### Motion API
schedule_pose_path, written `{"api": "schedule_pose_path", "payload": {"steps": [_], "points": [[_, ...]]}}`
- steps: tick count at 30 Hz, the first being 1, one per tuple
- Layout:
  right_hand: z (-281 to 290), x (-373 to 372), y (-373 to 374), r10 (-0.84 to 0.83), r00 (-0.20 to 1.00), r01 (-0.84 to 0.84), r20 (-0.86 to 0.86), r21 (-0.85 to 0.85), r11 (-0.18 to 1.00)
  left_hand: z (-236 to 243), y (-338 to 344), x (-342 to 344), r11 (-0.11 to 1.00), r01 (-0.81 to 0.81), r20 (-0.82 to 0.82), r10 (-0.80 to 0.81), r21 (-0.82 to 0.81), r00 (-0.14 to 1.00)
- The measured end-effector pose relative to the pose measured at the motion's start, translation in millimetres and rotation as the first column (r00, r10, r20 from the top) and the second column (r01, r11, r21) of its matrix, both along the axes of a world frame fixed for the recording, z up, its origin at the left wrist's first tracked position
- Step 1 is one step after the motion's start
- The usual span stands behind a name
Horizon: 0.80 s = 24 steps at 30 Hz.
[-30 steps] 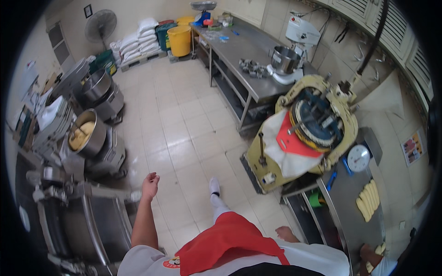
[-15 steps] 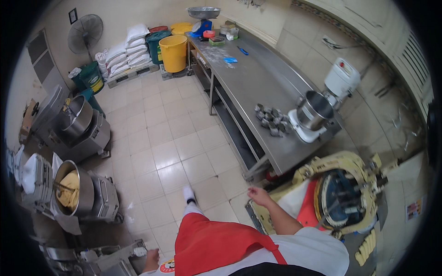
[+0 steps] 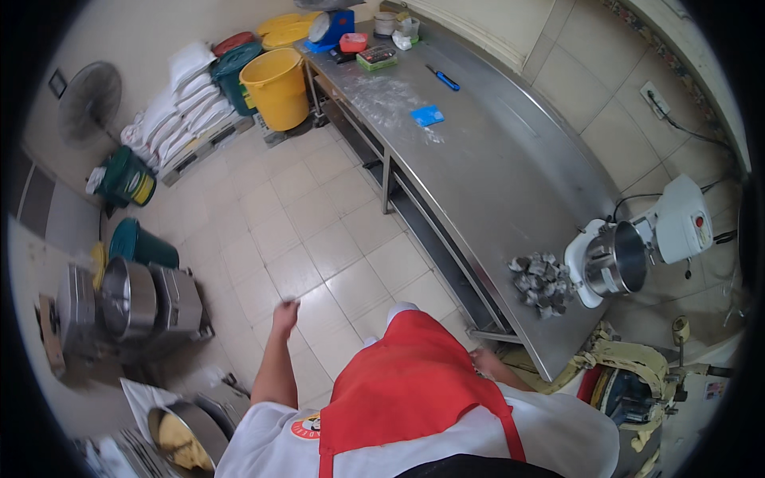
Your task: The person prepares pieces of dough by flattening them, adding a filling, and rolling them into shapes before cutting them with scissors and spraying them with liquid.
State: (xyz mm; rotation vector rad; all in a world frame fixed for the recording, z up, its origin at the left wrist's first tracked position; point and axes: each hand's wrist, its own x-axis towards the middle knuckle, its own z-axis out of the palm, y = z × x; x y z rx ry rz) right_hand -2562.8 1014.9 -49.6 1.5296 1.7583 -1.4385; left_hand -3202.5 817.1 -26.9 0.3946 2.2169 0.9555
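My left hand hangs in front of me over the tiled floor, its fingers curled in, with nothing seen in them. My right hand is low at my right side beside the near end of the long steel table. The red apron partly hides it, and its fingers are too blurred to read. Neither hand touches anything I can see. On the table lie a blue scraper, a blue-handled tool and a pile of small metal molds next to a white stand mixer.
Left stand a large steel mixer and a mixing bowl with yellow dough. A cream-painted machine is at the near right. Far back are a yellow bin, white sacks on a pallet, green bins and a fan.
I have walked forward toward the table, and the view has turned left. My left hand has swung up and forward; my right hand has dropped back beside the apron.
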Motion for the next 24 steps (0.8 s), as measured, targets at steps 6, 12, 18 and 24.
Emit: {"api": "schedule_pose_path", "payload": {"steps": [6, 12, 18, 24], "points": [[-65, -80, 87, 0.11, 0.993, -0.111, -0.044, -0.024, 0.993, 136, 377, -127, 0.87, 0.074, 0.235, -0.213, 0.488, 0.948], [-54, -252, 324, -0.038, 0.999, 0.04, -0.026, 0.115, 0.993, 265, 675, -194, 0.684, 0.199, 0.229, -0.481, 0.702, 0.846], [42, -416, 581, -0.282, 0.904, 0.38, -0.323, 0.298, 0.876, 375, 971, -273, 0.421, 0.232, 0.09, -0.618, 0.877, 0.781], [65, -503, 713, -0.427, 0.829, 0.545, -0.361, 0.35, 0.762, 460, 1308, -354, 0.344, -0.096, 0.301, -0.614, 0.934, 0.73]]}}
